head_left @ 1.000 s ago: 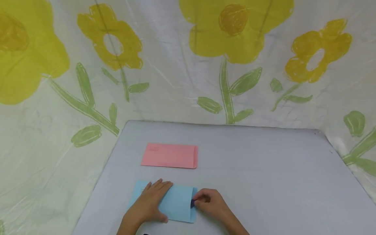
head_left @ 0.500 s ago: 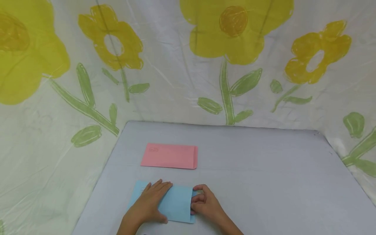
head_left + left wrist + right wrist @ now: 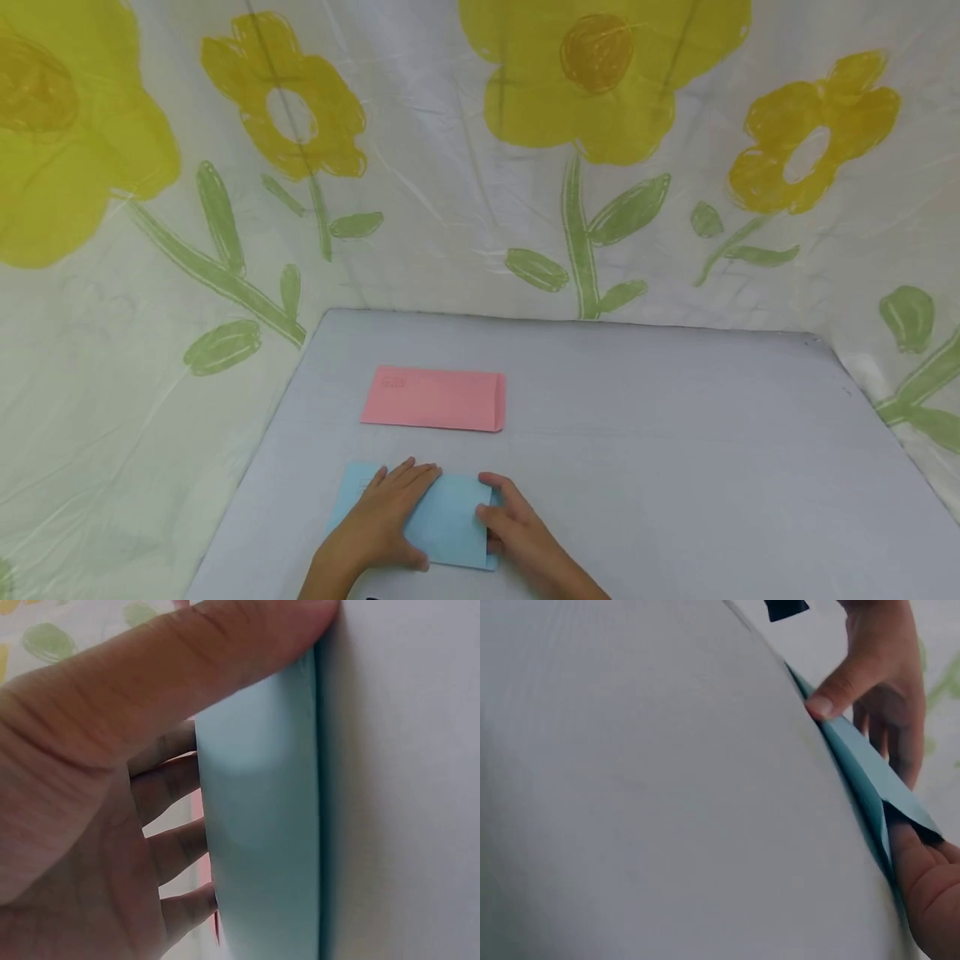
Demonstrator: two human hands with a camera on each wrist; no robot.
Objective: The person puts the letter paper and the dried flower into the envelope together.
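A light blue envelope (image 3: 452,523) lies on the table's near side, its mouth toward the right. My left hand (image 3: 390,515) spreads across it, thumb along the near edge, fingers straight toward the far edge. In the left wrist view the thumb presses the blue paper (image 3: 259,795). At the mouth, my right hand (image 3: 519,529) has its thumb over the upper sheet and other fingers inside, pinching the paper. The right wrist view shows the mouth gaping round those fingers (image 3: 909,851). Whatever lies inside the envelope is hidden.
Behind the blue envelope lies a pink envelope (image 3: 431,400), its flap also on the right. The pale grey table (image 3: 675,467) ends at a white curtain (image 3: 435,242) with painted yellow flowers. A small dark piece (image 3: 786,607) shows near my left wrist.
A small dark purple thing that my right hand pinched at the envelope's mouth has gone from view. My right hand has moved left, its thumb now over the upper sheet. My left hand stays put.
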